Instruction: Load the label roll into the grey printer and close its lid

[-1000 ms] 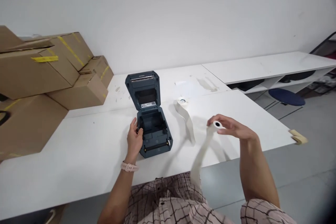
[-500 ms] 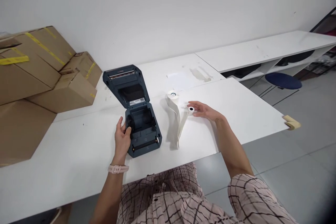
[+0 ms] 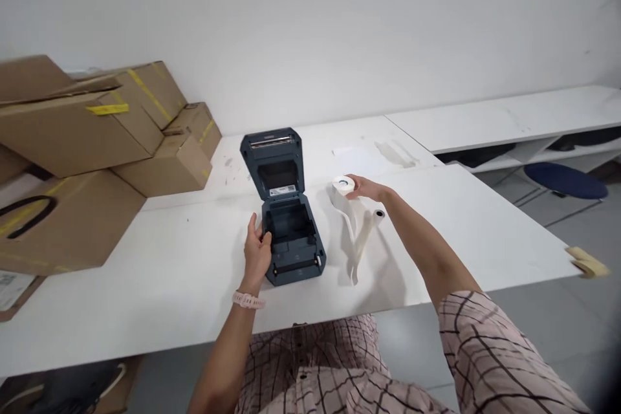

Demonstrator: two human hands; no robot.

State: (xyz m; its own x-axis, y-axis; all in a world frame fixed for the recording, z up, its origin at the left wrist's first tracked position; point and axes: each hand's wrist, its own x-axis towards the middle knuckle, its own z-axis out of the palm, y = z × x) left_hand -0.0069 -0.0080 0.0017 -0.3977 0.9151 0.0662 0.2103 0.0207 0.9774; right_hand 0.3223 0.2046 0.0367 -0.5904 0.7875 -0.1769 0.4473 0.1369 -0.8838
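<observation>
A dark blue label printer (image 3: 294,239) lies on the white table with its lid (image 3: 276,165) raised, its inner bay exposed. My left hand (image 3: 257,249) grips the printer's left side, thumb over the rim. To the right stands a white label roll (image 3: 342,185), a strip of its paper (image 3: 356,242) trailing toward the front edge. My right hand (image 3: 366,188) has its fingers curled round the right side of this roll. The strip runs on to a thin second roll with a dark core (image 3: 379,215), below my right wrist and apart from my hand.
Cardboard boxes (image 3: 87,136) with yellow tape are piled on the left. A paper sheet (image 3: 353,159) lies toward the wall. A padded table corner (image 3: 588,261) is at the right. Beyond it are a blue stool (image 3: 565,180) and a low white shelf unit (image 3: 524,113).
My right hand has moved from the thin roll to the larger label roll and taken hold of it. My left hand stays on the printer. The view has swung left.
</observation>
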